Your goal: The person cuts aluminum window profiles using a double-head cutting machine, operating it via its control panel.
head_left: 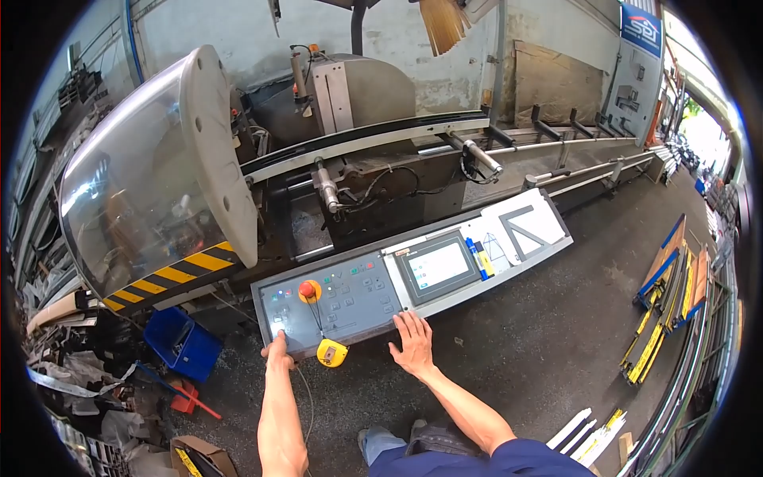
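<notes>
A control panel [347,318] with small buttons and a red emergency stop button [307,291] stretches across the middle. My left hand [276,351] grips its lower left corner, one digit on the top face and the others curled at the edge, partly hidden. My right hand [412,343] lies with fingers spread at the panel's front edge, holding nothing. Between my hands a yellow tape measure [332,353] hangs by a cord near the emergency stop. A lit touchscreen [435,267] sits right of the buttons, beside blue and yellow markers [480,258] and a paper with drawn shapes [524,226].
Behind the panel stands a machine with a clear curved guard [135,175] and a pneumatic clamp [326,189]. A roller rail [592,171] runs right. A blue bin [183,343] and red dustpan [184,397] lie left. Metal profiles [664,310] are stacked right.
</notes>
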`<action>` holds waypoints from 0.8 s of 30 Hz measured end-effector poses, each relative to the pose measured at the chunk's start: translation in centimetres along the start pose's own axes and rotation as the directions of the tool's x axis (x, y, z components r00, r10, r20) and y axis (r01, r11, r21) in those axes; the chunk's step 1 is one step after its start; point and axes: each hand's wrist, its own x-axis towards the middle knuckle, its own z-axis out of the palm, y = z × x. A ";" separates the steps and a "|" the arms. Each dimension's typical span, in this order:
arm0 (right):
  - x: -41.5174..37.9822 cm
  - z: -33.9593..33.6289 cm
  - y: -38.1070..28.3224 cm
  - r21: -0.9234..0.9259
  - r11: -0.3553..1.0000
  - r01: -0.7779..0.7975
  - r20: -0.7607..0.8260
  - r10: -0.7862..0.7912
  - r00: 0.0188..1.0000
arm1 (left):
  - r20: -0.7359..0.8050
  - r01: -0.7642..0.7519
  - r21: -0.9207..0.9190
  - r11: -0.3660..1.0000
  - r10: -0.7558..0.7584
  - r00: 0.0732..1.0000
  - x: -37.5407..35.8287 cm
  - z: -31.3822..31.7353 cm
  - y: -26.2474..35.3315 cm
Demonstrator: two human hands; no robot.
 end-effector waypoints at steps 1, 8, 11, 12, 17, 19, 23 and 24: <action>0.0 0.0 0.0 -0.007 1.000 -0.005 0.005 0.005 1.000 | -0.057 0.012 -0.018 1.000 -0.013 0.998 -0.5 0.0 -0.2; 0.1 -0.5 0.4 0.024 0.999 0.032 0.009 -0.032 0.999 | -0.046 0.020 -0.009 1.000 -0.021 0.999 -0.4 0.0 0.1; -0.4 -0.6 0.4 0.011 0.999 0.037 0.020 -0.037 0.999 | -0.033 -0.015 -0.065 0.998 0.013 0.999 -1.0 0.0 -0.1; -0.8 -0.8 0.3 0.007 0.999 0.032 0.041 -0.032 0.999 | -0.029 -0.019 -0.060 0.998 0.017 0.999 -1.3 0.0 0.0; -4.9 -1.4 0.8 0.020 1.000 0.009 0.194 -0.013 0.981 | 0.023 0.000 0.095 0.995 -0.002 1.000 -0.3 -0.5 0.0; -10.8 3.6 5.6 0.106 0.943 -0.315 0.555 0.207 0.806 | 0.026 0.007 0.118 0.993 -0.010 1.000 -1.4 -0.6 0.1; -21.7 5.8 14.3 -0.413 0.252 -0.875 0.870 0.392 -0.298 | -0.081 -0.045 0.109 0.993 0.054 0.995 -0.2 0.2 -0.7; -21.6 3.0 15.1 -0.456 0.482 -0.748 0.862 0.448 -0.236 | -0.151 -0.077 0.148 0.986 0.099 0.984 1.5 0.5 -1.3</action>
